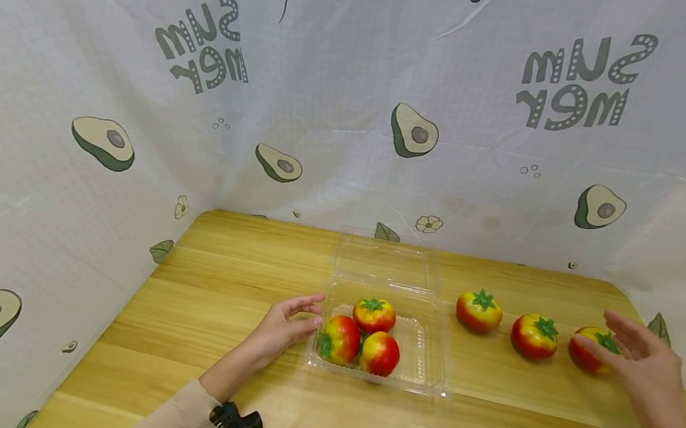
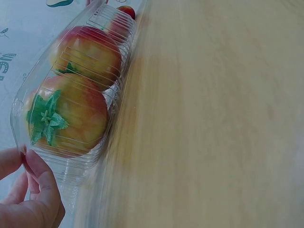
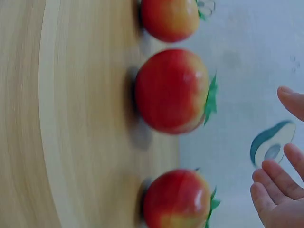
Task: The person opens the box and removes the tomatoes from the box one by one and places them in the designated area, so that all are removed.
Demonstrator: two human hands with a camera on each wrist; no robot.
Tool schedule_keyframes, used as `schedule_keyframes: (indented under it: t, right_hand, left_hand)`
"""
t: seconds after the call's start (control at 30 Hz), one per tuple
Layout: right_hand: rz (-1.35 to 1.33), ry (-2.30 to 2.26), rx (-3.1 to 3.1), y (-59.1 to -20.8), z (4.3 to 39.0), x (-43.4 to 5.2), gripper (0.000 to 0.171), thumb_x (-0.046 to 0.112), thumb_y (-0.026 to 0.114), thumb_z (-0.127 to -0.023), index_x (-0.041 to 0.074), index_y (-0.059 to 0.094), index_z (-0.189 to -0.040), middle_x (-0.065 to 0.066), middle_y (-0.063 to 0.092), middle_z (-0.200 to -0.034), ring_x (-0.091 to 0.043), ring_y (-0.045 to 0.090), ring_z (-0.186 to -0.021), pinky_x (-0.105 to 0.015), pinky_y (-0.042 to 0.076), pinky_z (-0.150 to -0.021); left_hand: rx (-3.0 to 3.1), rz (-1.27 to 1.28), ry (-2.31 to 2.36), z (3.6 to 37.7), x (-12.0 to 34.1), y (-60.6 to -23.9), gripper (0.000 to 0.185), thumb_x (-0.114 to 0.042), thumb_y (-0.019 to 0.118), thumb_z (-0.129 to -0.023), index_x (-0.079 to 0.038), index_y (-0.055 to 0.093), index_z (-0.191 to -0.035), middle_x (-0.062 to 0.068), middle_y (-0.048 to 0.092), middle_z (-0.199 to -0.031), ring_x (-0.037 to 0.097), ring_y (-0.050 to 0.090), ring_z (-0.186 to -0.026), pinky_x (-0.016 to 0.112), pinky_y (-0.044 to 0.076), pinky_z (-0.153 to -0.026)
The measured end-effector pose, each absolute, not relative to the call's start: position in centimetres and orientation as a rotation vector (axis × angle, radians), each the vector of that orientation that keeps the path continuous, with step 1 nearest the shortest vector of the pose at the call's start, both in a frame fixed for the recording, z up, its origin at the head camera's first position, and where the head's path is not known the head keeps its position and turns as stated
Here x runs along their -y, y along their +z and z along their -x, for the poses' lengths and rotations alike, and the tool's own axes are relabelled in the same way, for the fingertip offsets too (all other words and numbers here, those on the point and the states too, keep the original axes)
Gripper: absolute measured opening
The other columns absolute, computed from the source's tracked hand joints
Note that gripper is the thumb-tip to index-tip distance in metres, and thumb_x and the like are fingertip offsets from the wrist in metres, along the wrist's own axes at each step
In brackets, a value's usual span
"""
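Observation:
My left hand [image 1: 286, 332] is at the left side of a clear plastic clamshell box [image 1: 418, 355], its thumb and fingertips pinching the rim corner in the left wrist view. Inside the box, towards its left, sit three red-and-yellow toy tomatoes with green leaf tops: one at the back [image 1: 374, 316], one at front left [image 1: 343, 339] and one at front right [image 1: 380, 353]. My right hand [image 1: 649, 362], fingers spread and holding nothing, hovers over the rightmost loose tomato [image 1: 584, 353] and partly hides it in the head view.
Two more loose tomatoes, one in the middle [image 1: 533, 336] and one nearer the box [image 1: 477, 312], stand in a row on the wooden table [image 1: 234, 265]. The box's clear lid [image 1: 385, 262] lies folded back towards the printed cloth [image 1: 344, 100] behind the table.

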State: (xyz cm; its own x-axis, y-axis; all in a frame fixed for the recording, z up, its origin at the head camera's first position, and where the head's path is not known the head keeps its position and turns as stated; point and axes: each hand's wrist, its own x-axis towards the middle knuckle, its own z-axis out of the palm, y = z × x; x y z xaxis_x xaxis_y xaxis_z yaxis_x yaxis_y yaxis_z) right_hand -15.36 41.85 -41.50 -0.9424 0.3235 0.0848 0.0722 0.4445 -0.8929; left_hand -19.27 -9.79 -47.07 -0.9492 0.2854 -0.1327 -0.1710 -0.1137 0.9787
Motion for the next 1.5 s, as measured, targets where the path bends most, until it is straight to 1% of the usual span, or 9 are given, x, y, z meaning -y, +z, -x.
schedule_keyframes:
  t: [0.03, 0.17, 0.33, 0.73, 0.9, 1.2, 1.37, 1.43, 1.5]
  right_hand:
    - [0.304, 1.506, 2.462, -41.3, 15.3, -41.5, 0.071, 0.020, 0.073, -0.093, 0.027, 0.038, -0.154, 0.026, 0.040, -0.143, 0.003, 0.026, -0.140, -0.004, 0.028, -0.102]
    - [0.166, 1.502, 2.479, -40.4, 15.3, -40.1, 0.065, 0.017, 0.073, -0.093, 0.025, 0.045, -0.150, 0.031, 0.046, -0.126, 0.010, 0.038, -0.126, -0.001, 0.035, -0.093]
    - [0.049, 1.484, 2.494, -39.7, 15.3, -38.5, 0.062, 0.013, 0.074, -0.091, 0.019, 0.049, -0.148, 0.030, 0.050, -0.123, 0.019, 0.044, -0.107, 0.000, 0.037, -0.090]
    - [-0.124, 1.494, 2.549, -39.3, 15.1, -35.7, 0.057, 0.011, 0.073, -0.092, 0.017, 0.052, -0.145, 0.030, 0.053, -0.124, 0.016, 0.045, -0.111, -0.002, 0.038, -0.091]
    - [-0.163, 1.544, 2.596, -39.0, 14.9, -34.3, 0.055, 0.013, 0.072, -0.093, 0.014, 0.052, -0.145, 0.029, 0.053, -0.123, 0.016, 0.046, -0.110, -0.004, 0.042, -0.085]
    - [-0.248, 1.548, 2.605, -38.8, 14.6, -31.1, 0.055, 0.012, 0.075, -0.091, 0.001, 0.053, -0.140, 0.024, 0.057, -0.122, 0.015, 0.051, -0.108, -0.007, 0.047, -0.083]
    - [-0.344, 1.556, 2.608, -39.0, 14.3, -29.0, 0.055, 0.010, 0.076, -0.090, -0.001, 0.053, -0.139, 0.023, 0.058, -0.123, 0.009, 0.056, -0.106, -0.013, 0.051, -0.083]
    - [-0.383, 1.564, 2.598, -39.2, 14.3, -28.2, 0.054, 0.008, 0.076, -0.088, -0.001, 0.054, -0.137, 0.019, 0.060, -0.124, 0.006, 0.058, -0.106, -0.014, 0.051, -0.084]
    - [-0.410, 1.573, 2.595, -39.2, 14.2, -27.3, 0.055, 0.008, 0.077, -0.087, -0.001, 0.055, -0.137, 0.009, 0.062, -0.127, 0.003, 0.060, -0.107, -0.015, 0.051, -0.085]
  left_hand:
    - [-1.860, -0.125, 2.137, 19.3, 9.8, -47.1, 0.051, 0.001, 0.067, -0.094, 0.005, 0.050, -0.142, 0.016, 0.054, -0.119, 0.009, 0.061, -0.084, 0.019, 0.054, -0.077]
    - [-1.859, -0.122, 2.141, 19.3, 9.8, -47.1, 0.051, 0.001, 0.067, -0.094, 0.005, 0.050, -0.142, 0.016, 0.054, -0.120, 0.011, 0.061, -0.088, 0.019, 0.054, -0.078]
    - [-1.853, -0.123, 2.147, 19.3, 9.8, -47.1, 0.051, 0.001, 0.067, -0.094, 0.005, 0.050, -0.142, 0.016, 0.054, -0.120, 0.010, 0.060, -0.086, 0.019, 0.054, -0.078]
    - [-1.887, -0.146, 2.127, 19.2, 9.9, -47.1, 0.051, -0.001, 0.067, -0.094, 0.005, 0.050, -0.142, 0.017, 0.055, -0.121, 0.007, 0.059, -0.082, 0.017, 0.053, -0.076]
    - [-1.885, -0.147, 2.130, 19.1, 9.9, -47.1, 0.051, -0.001, 0.067, -0.095, 0.005, 0.050, -0.142, 0.018, 0.055, -0.121, 0.008, 0.059, -0.083, 0.018, 0.053, -0.076]
    - [-1.877, -0.145, 2.133, 19.2, 9.8, -47.1, 0.050, -0.001, 0.067, -0.094, 0.004, 0.050, -0.142, 0.017, 0.055, -0.121, 0.008, 0.060, -0.083, 0.018, 0.054, -0.076]
    - [-1.877, -0.138, 2.134, 19.2, 9.8, -47.1, 0.050, -0.002, 0.067, -0.094, 0.004, 0.051, -0.142, 0.018, 0.055, -0.122, 0.008, 0.059, -0.084, 0.018, 0.053, -0.077]
    - [-1.874, -0.139, 2.135, 19.2, 9.8, -47.1, 0.051, -0.002, 0.067, -0.095, 0.004, 0.051, -0.142, 0.018, 0.054, -0.123, 0.008, 0.060, -0.084, 0.018, 0.054, -0.077]
    - [-1.871, -0.141, 2.136, 19.2, 9.8, -47.1, 0.051, -0.003, 0.067, -0.095, 0.004, 0.050, -0.142, 0.018, 0.054, -0.123, 0.008, 0.060, -0.085, 0.018, 0.054, -0.077]
